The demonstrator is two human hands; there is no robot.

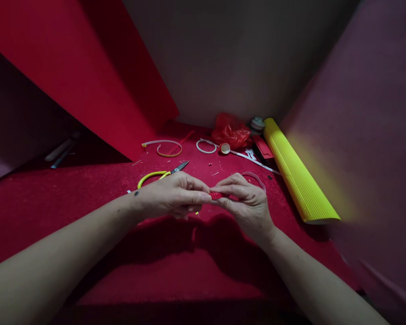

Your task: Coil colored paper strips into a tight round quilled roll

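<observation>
**Two hands pinch a small red strip above the red cloth**

The left hand (174, 195) and the right hand (245, 198) meet over the middle of the red cloth (176, 266), fingertips nearly touching. Between them sits a small red ribbed strip (217, 196), seemingly corrugated paper. The left thumb and forefinger are closed tight on its left end, the other fingers curled loosely underneath. The right thumb and forefinger are closed on its right end, with the remaining fingers folded close behind it, so only a short piece of the strip shows between the two hands. It is held off the cloth; the hands cast a shadow below.

Taking the strip as the landmark: just behind the left hand lie yellow-handled scissors (162, 174), blades pointing away. Farther behind the strip, a yellow-and-white plastic band (169, 149) and a white ring (206, 146) lie flat on the cloth. Behind and slightly right sits a crumpled red plastic bag (230, 132), with a thin white strip (253, 161) running in front of it. A pale pink hoop (255, 177) peeks out just behind the right hand. Well to the right of the strip lies a roll of yellow corrugated sheet (299, 178), angled away toward the back wall. Far to the left, a large red board (74, 67) leans upright.
</observation>
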